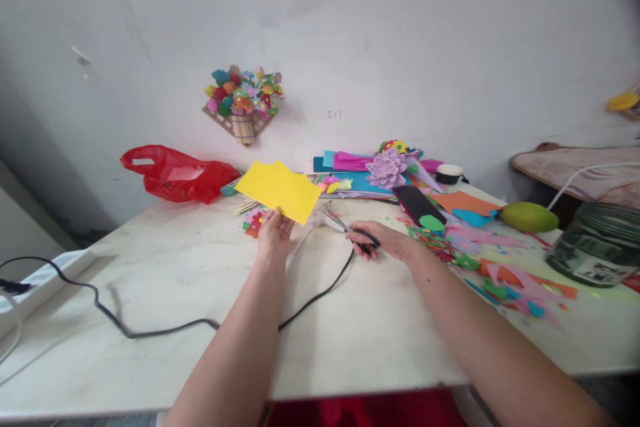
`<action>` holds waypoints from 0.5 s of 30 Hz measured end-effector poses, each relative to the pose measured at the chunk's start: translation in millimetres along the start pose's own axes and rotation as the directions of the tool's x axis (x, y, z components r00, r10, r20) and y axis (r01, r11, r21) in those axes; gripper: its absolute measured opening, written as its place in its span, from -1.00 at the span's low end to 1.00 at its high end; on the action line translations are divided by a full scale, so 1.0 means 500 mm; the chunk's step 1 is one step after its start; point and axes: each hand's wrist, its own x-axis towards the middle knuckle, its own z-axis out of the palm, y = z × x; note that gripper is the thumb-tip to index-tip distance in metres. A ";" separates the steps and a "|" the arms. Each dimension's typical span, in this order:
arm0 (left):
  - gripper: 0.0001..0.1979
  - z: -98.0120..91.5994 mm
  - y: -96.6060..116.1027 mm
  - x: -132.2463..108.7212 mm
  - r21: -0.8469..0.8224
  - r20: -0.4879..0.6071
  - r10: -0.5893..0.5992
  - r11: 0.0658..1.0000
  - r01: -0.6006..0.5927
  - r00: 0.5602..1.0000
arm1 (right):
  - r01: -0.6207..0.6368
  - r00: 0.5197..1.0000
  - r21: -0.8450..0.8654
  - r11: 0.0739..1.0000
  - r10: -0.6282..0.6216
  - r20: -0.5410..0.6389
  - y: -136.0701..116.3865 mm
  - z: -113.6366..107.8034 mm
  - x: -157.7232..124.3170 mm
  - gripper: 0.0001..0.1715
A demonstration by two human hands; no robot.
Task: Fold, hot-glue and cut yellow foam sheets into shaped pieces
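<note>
A yellow sheet (pixel 280 190), with notches cut into its far edge, is pinched at its near edge by my left hand (pixel 277 230). My right hand (pixel 367 240) is closed round the dark handles of a pair of scissors (pixel 336 219), whose blades point toward the sheet but stand apart from it. Behind the blades lies a whitish hot glue gun (pixel 320 215), partly hidden. Small cut-out flowers (pixel 253 221) lie beside my left hand, partly behind it.
A red plastic bag (pixel 183 177) sits at the back left, a power strip (pixel 47 280) at the left. Coloured sheets (pixel 350 161) and a purple flower (pixel 387 168) are at the back. Scraps (pixel 520 287), a phone (pixel 417 205) and a glass jar (pixel 597 247) occupy the right. A black cord (pixel 170 328) crosses the table.
</note>
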 end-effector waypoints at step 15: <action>-0.92 0.005 0.009 -0.004 -0.015 0.013 -0.020 1.000 0.020 1.000 | 0.001 0.960 -0.177 0.984 0.048 0.276 -0.081 0.015 0.052 -0.62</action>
